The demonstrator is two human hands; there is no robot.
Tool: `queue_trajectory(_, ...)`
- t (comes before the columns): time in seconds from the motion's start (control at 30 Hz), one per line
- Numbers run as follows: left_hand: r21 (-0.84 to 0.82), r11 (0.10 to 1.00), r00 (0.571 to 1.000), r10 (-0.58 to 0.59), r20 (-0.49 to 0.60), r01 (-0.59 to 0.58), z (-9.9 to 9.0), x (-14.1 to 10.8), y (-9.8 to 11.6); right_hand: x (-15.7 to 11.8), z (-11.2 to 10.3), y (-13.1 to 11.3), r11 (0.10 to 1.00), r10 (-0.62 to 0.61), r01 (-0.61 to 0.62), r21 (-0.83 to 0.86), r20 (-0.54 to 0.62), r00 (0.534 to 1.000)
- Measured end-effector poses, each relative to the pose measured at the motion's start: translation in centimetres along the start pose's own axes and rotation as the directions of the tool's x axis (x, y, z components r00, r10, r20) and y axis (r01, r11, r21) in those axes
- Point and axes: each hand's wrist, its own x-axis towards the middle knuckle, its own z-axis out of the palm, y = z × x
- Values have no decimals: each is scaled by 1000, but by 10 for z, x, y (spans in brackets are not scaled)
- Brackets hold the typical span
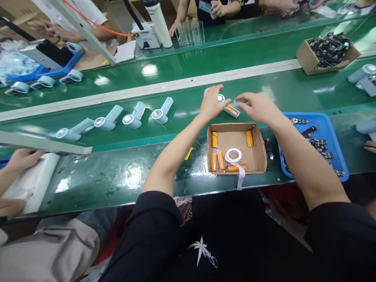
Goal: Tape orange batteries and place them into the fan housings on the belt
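A light blue device [234, 112] with an orange battery in its open handle lies on the green belt between my hands. My left hand [214, 102] is at its round head, thumb and fingers apart, partly over it. To the right of the device, my right hand [256, 105] hovers with thumb and fingertips close together; whether something small is between them is too blurred to tell. Below them stands a cardboard box [230, 139] with several orange batteries [221, 160] and a roll of white tape [234, 155], its loose end hanging over the front edge.
Several light blue devices [133, 117] lie along the belt at left. A blue tray [326, 137] of dark parts sits under my right forearm. A carton [327, 55] stands at the back right. Other people's hands [22, 160] are at the left and across the belt.
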Motion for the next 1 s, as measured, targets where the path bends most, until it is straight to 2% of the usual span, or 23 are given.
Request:
queue_trajectory(0.03, -20, 994, 992, 113, 60, -112, -9, -23, 10, -34, -9, -1, 998, 44, -41, 47, -54, 998)
queue_trajectory(0.07, -64, 969, 952, 248, 182, -240, -18, -47, 20, -69, -14, -3, 988, 110, -91, 124, -153, 982)
queue_trajectory(0.1, -122, 927, 865, 375, 334, -355, -25, -70, 30, -103, -17, -5, 977, 146, -111, 180, -193, 970)
queue_trajectory(0.17, -172, 850, 662, 500, 558, -497, -31, -109, 48, -156, -14, -13, 964, 167, -119, 239, -191, 967)
queue_trajectory(0.2, -151, 828, 594, 502, 628, -540, -31, -122, 56, -173, -8, -18, 966, 146, -107, 234, -157, 977)
queue_trajectory(0.23, -102, 814, 563, 480, 673, -572, -28, -130, 62, -184, -1, -24, 974, 113, -87, 211, -117, 987)
queue_trajectory(0.3, 13, 795, 573, 426, 700, -607, -22, -136, 72, -192, 15, -36, 992, 41, -38, 122, -21, 999)
queue_trajectory(0.37, 77, 790, 632, 423, 650, -608, -22, -135, 80, -191, 27, -48, 999, 18, -20, 28, 59, 998)
queue_trajectory(0.43, 80, 804, 703, 461, 542, -589, -32, -137, 87, -190, 33, -58, 998, 56, -57, 5, 110, 992)
queue_trajectory(0.5, 63, 822, 757, 488, 435, -566, -48, -146, 96, -191, 33, -67, 986, 106, -120, 115, 120, 987)
queue_trajectory(0.57, 64, 839, 792, 482, 374, -541, -63, -161, 104, -195, 29, -72, 933, 144, -170, 318, 104, 984)
queue_trajectory(0.67, 93, 867, 835, 435, 338, -490, -78, -184, 113, -203, 20, -74, 764, 103, -151, 628, 113, 988)
queue_trajectory(0.77, 127, 876, 860, 413, 299, -465, -84, -200, 112, -209, 8, -68, 501, -72, -60, 863, 111, 991)
queue_trajectory(0.83, 158, 859, 861, 442, 253, -487, -87, -207, 107, -212, 1, -62, 341, -186, 3, 940, 65, 980)
queue_trajectory(0.9, 201, 838, 857, 468, 216, -508, -90, -216, 102, -214, -4, -57, 278, -311, 17, 961, 73, 948)
queue_trajectory(0.93, 225, 831, 858, 469, 209, -509, -92, -221, 100, -215, -5, -56, 294, -383, -1, 956, 119, 916)
queue_trajectory(0.97, 249, 826, 861, 464, 209, -506, -94, -227, 97, -216, -5, -56, 357, -458, -33, 933, 206, 865)
queue_trajectory(1.0, 273, 820, 863, 459, 212, -504, -97, -233, 94, -216, -3, -57, 451, -520, -63, 890, 319, 792)
